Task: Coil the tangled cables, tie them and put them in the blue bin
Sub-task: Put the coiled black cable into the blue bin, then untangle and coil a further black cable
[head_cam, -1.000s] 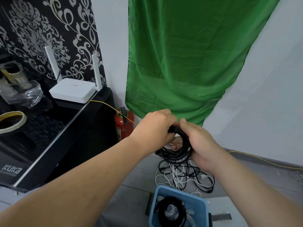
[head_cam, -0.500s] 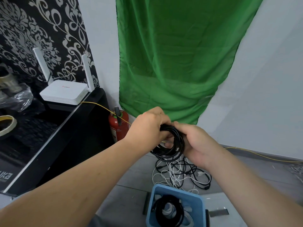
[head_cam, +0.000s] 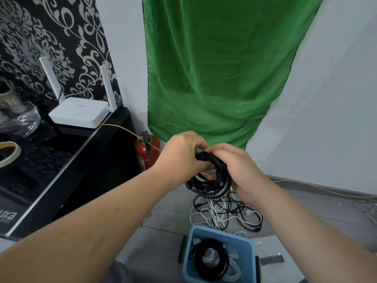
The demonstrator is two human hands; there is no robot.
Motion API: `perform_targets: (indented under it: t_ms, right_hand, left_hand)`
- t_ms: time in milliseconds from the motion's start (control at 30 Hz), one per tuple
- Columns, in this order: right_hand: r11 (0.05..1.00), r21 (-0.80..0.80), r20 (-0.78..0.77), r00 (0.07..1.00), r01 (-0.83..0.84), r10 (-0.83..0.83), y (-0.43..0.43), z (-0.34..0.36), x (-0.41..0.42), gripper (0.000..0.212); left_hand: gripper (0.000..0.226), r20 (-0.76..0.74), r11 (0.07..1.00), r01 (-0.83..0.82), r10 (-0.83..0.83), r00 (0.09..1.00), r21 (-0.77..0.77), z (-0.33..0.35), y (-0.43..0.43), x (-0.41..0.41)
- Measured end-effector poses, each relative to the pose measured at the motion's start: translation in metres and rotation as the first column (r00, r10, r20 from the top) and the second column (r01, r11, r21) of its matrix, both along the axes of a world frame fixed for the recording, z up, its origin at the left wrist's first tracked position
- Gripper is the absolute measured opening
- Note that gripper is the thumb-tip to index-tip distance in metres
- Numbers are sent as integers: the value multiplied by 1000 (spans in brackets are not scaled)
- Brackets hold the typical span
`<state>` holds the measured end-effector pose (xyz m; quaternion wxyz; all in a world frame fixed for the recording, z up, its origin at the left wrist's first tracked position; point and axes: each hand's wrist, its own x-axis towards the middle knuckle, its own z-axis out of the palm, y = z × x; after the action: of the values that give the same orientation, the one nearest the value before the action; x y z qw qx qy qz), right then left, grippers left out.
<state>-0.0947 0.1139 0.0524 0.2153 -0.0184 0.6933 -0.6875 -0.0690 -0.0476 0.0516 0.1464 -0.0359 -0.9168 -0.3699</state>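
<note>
Black cable coil (head_cam: 211,181): thin, glossy round loops, held in mid-air above the floor, between both hands. Left hand (head_cam: 181,154) grips the top of the bundle, fingers curled tight. Right hand (head_cam: 239,170) wraps the right side, fingers together and hooked through the loop (thumb hidden).

Below it, the tangled cables (head_cam: 224,211), black and white, lie loose on the grey tiled floor (head_cam: 163,213). Nearer the camera, the blue bin (head_cam: 188,260), square plastic, holds another black coil (head_cam: 210,268) and white cord.

Green cloth (head_cam: 214,68) hangs in soft folds on a white wall. Red fire extinguisher (head_cam: 145,158) stands beside a black cabinet (head_cam: 98,160), which carries a white router (head_cam: 79,116).
</note>
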Motion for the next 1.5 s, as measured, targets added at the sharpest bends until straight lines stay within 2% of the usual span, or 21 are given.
perform_targets:
  t_ms: [167,233,333,400,467,500,567,667,767,867,967,1067,1133,1333,1500]
  right_hand:
    - [982,170,-165,985,85,-57,0,-8,3,20]
    - [966,239,-173,983,99,-58,2,-11,0,31]
    - [921,390,-151,985,-14,79,9,-18,3,61]
    - [820,549,-99,961,-163,257,17,-24,9,59]
    - [655,700,-22,909,-284,417,29,-30,16,37]
    - [581,749,10,882,-319,471,32,-33,17,27]
    - [505,794,45,862,-338,506,43,-46,24,19]
    - [533,782,52,886,-323,461,53,-74,34,16]
    - [581,753,70,916,-308,395,66,-102,44,22]
    - [672,684,92,948,-282,304,78,-127,54,17]
    - [636,718,154,955,-284,253,93,-147,52,26]
    - [615,732,209,955,-294,209,116,-170,40,28]
    - [600,739,254,952,-306,172,126,-180,33,23]
    - [686,678,309,949,-265,62,140,-214,28,23]
    - [779,594,381,923,-199,-55,144,-217,28,21]
  left_hand:
    - [21,88,997,-73,77,993,-40,-2,1,1]
    - [24,107,994,-71,80,991,-77,-4,1,0]
    - [35,226,985,-30,69,972,-168,-11,9,4]
    - [43,328,965,14,74,942,-261,-20,18,10]
    - [40,420,954,50,82,904,-296,-35,29,16]
    - [37,456,952,62,85,886,-299,-39,31,18]
    - [38,529,946,130,50,847,-298,-50,42,24]
    - [41,628,947,204,-2,778,-249,-63,59,30]
    - [38,687,967,177,-2,727,-184,-84,73,33]
    - [26,744,989,116,-5,668,-97,-117,82,36]
    - [21,790,989,83,45,611,-121,-165,93,40]
    - [23,857,995,0,87,508,-101,-218,113,48]
    - [25,879,997,-26,81,470,-78,-244,128,54]
    - [35,894,996,33,64,444,-88,-290,171,56]
    - [33,902,996,18,76,426,-92,-314,179,57]
